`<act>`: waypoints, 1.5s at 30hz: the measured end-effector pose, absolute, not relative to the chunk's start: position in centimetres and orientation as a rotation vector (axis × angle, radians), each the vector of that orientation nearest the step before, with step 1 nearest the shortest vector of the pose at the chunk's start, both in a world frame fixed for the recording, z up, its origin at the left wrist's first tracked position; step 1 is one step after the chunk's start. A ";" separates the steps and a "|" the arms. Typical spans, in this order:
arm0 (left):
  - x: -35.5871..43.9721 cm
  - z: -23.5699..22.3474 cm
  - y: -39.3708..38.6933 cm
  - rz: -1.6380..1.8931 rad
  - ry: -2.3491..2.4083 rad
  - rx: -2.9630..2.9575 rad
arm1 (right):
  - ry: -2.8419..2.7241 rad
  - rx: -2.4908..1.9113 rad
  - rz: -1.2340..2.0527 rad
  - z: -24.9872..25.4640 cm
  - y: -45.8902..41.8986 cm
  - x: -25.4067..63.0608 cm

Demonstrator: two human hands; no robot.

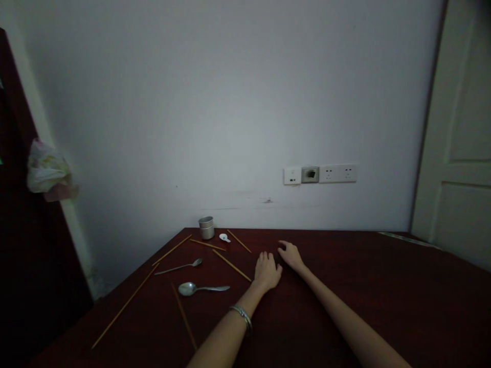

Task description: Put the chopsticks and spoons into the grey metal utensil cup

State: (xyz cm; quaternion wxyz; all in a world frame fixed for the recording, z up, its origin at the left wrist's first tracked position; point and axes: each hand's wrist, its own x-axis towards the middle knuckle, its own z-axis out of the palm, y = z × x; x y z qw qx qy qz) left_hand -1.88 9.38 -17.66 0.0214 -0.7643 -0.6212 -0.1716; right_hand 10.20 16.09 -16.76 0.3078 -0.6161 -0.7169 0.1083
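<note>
On the table: six sticks, three spoons, one cup.
Left hand lies just beside one stick; right hand nearby, both with fingers apart.

Bottom: table is showing dark red; lower left: sticks are showing yellow-brown, long spoons silver; upper centre: wall is showing grey

The room is dim and the source of the light cannot be told. The smooth white wall is palest around its middle, greying outward; the dark brown wooden door sinks almost to black. A faint gleam marks the large silver metal spoon. One slender brown wooden stick looks shadowy and blurred. Wide-angle stretching tilts upright edges at both sides.
</note>
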 end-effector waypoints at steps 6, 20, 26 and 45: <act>-2.0 -17.3 9.2 -0.508 -1.900 -2.355 | -1.959 -1.677 0.147 -15.9 13.0 12.7; -2.1 -16.8 9.4 -0.507 -1.811 -2.382 | -1.911 -2.045 -0.015 -14.9 4.8 18.9; -2.2 -17.0 9.8 -0.556 -1.785 -2.374 | -1.860 -2.094 -0.021 -16.1 3.3 19.2; -2.3 -17.4 10.2 -0.431 -1.771 -2.417 | -1.841 -2.058 -0.056 -17.2 2.9 19.0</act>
